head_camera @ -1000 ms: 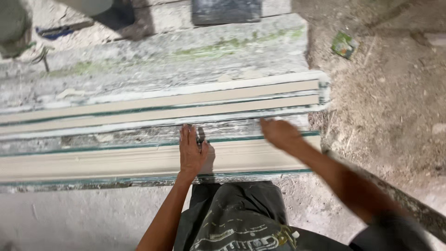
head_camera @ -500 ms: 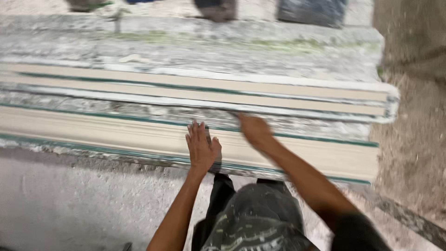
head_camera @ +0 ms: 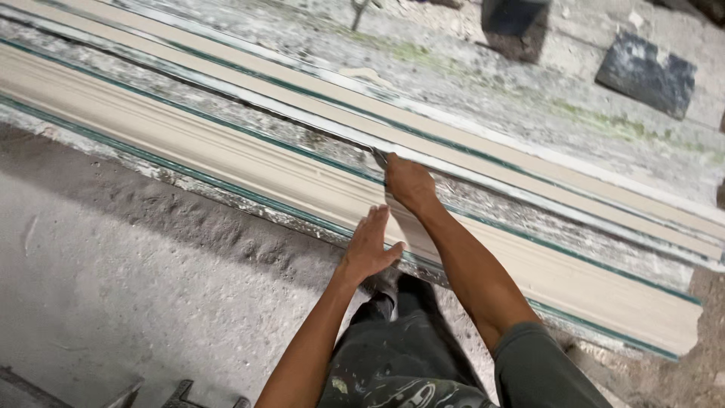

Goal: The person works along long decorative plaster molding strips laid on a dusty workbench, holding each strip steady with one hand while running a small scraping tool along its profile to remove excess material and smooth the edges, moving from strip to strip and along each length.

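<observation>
A long cream plaster moulding (head_camera: 226,155) lies in a green-edged mould across the view, from upper left to lower right. My left hand (head_camera: 370,245) rests flat on its near edge with fingers spread. My right hand (head_camera: 408,181) reaches further onto the moulding's far edge, closed around a small dark tool whose tip (head_camera: 377,157) pokes out by the fingers. Behind it a second, narrower cream moulding (head_camera: 483,151) runs parallel. My dark, paint-spattered trousers (head_camera: 408,363) fill the bottom of the view.
A rough, plaster-crusted bench surface (head_camera: 468,83) lies beyond the mouldings, with a dark square slab (head_camera: 646,75) and a dark block (head_camera: 517,19) at the back. Grey dusty floor (head_camera: 113,302) spreads at the lower left. The near moulding ends at the right (head_camera: 691,329).
The view has swung so the mouldings now run diagonally. My right hand has come down from the air onto the moulding's far edge. My left hand stays flat on the near edge.
</observation>
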